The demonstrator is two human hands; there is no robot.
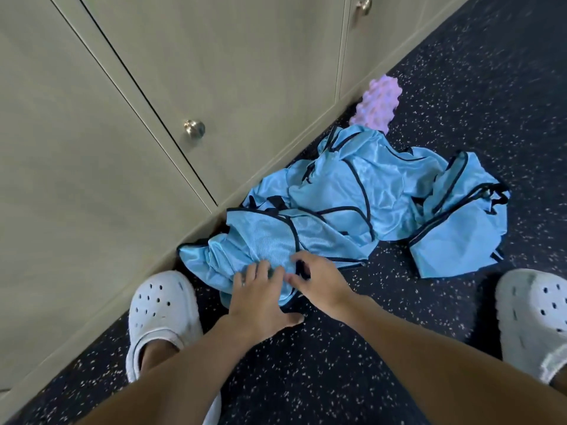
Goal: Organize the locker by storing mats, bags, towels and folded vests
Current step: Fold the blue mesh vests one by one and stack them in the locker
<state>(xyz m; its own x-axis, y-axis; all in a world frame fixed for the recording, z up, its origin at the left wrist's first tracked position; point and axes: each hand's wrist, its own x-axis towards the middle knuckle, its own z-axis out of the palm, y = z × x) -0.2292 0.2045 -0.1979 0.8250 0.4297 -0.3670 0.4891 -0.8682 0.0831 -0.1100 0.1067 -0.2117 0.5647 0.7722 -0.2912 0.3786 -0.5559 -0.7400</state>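
Note:
A crumpled heap of light-blue vests [352, 197] with dark trim lies on the speckled floor against the locker base. Both my hands are at the heap's near edge. My left hand [260, 299] lies on the nearest vest with its fingers spread over the fabric and its thumb on the floor. My right hand [319, 280] is beside it, fingers curled and pinching the same vest's fabric at a dark-trimmed edge. The locker doors [190, 87] are closed.
A purple knobbly foam roller [377, 102] lies on the floor behind the vests, next to the lockers. My feet in white clogs stand at the left [162, 314] and right [534, 320]. Round metal knobs [194, 129] stick out from the doors.

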